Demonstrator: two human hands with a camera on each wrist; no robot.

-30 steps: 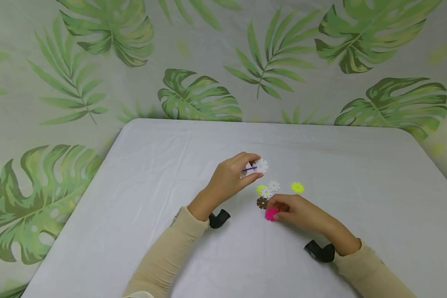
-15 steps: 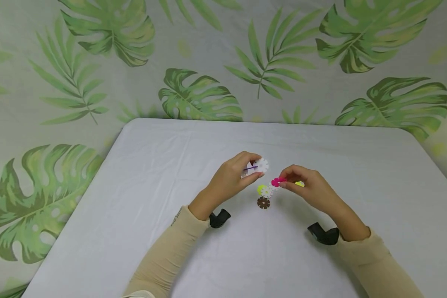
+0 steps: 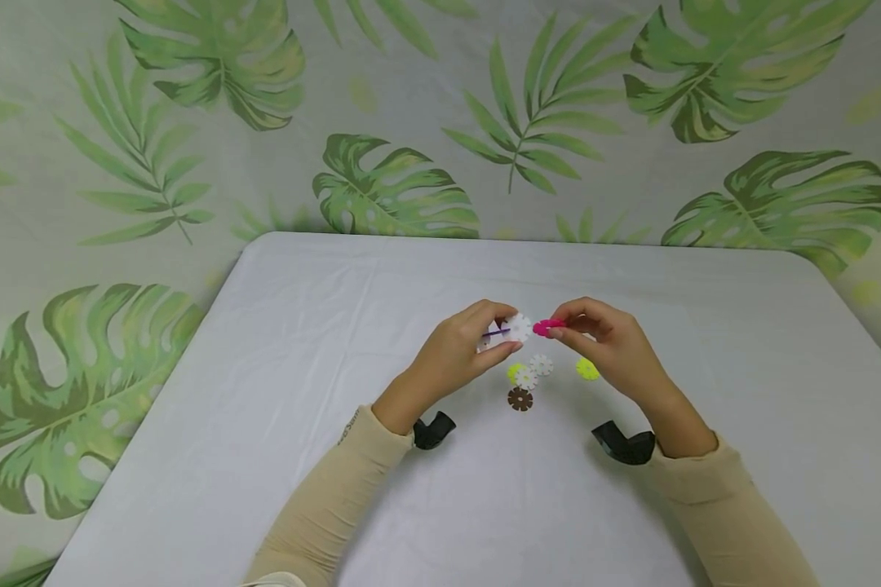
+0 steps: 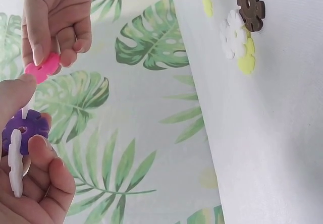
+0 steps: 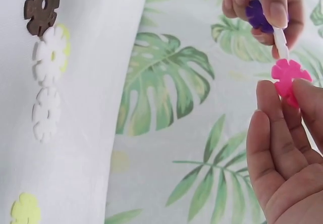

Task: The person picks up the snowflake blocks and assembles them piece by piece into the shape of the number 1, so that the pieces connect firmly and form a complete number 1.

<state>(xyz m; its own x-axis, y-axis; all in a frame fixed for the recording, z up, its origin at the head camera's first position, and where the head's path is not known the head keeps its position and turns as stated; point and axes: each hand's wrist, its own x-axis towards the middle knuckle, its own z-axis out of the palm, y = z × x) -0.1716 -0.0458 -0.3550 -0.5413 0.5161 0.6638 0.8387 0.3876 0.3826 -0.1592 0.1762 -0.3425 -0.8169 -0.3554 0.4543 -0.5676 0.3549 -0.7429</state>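
Observation:
My left hand holds a small chain of notched plastic discs above the table. A purple disc sits between two white ones; the nearer white disc shows edge-on in the left wrist view. Between thumb and fingers of my right hand is a pink notched disc. Its edge is right at the rim of the chain's outer white disc, and the two discs stand at an angle to each other. Part of the chain is hidden behind the left fingers.
Beneath the hands, a brown disc, two white discs and a yellow disc lie close together on the white-covered table. Another yellow disc lies to their right. A leaf-print cloth hangs behind the table.
My right hand has lifted the pink disc from beside the brown disc, up and away from me, to the white disc in my left hand. The left hand has stayed almost still.

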